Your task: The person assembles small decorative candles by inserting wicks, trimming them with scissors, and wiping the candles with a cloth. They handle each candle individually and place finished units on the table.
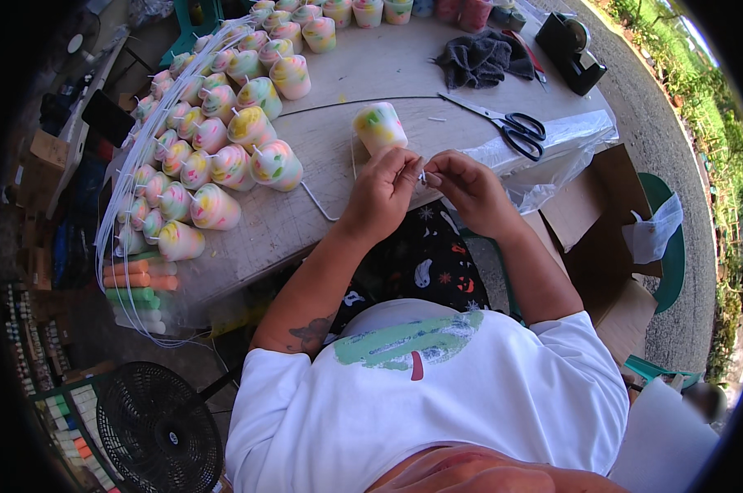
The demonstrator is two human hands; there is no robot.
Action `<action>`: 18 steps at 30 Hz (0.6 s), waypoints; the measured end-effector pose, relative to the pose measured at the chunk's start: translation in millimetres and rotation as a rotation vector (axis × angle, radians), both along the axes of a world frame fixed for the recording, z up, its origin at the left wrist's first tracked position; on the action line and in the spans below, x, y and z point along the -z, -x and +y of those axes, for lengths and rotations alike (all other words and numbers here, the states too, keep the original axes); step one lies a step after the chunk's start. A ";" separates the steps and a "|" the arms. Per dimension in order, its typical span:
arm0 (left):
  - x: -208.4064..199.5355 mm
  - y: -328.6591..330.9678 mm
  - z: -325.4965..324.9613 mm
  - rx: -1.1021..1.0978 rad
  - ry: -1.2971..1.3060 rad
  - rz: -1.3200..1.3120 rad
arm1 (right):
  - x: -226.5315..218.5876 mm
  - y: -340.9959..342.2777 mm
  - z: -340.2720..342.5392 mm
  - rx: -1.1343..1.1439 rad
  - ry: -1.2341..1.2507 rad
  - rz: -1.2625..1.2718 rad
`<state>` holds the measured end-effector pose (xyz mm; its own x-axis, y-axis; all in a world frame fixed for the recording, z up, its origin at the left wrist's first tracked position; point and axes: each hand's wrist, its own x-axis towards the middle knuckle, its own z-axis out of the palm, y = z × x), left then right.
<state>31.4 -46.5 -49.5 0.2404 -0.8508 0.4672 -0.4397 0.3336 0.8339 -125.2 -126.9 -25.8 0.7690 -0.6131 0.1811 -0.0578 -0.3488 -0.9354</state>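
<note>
Small white piece at the table's near edge, mostly hidden by fingers; exact form unclear. Left hand and right hand: thumb and fingertips pinched together on it. Step, judged: two-handed fine handling; next move likely calls for steady, light fingertip pressure. Swirled candle just beyond; scissors to the right, unheld.

Strong daylight comes from 2 to 3 o'clock, where the greenery looks almost washed out. Glare streaks the plastic film at 2 o'clock. Between 8 and 9 o'clock, rows of small items sink into dimness. Toward 12 and 1 o'clock, the left hand and right hand show clearly. Straight edges bend toward a black, rounded rim.
</note>
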 end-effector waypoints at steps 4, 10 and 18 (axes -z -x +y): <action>-3.7 0.9 1.2 -0.012 -0.027 -0.016 | 1.9 -2.4 -2.0 -0.002 0.192 -0.032; 0.2 1.2 -0.5 -0.026 -0.027 -0.037 | 1.6 -9.8 9.4 0.099 0.462 -0.057; 5.9 -3.1 -3.8 0.016 -0.013 0.027 | 2.1 -5.6 11.0 0.100 -0.188 0.076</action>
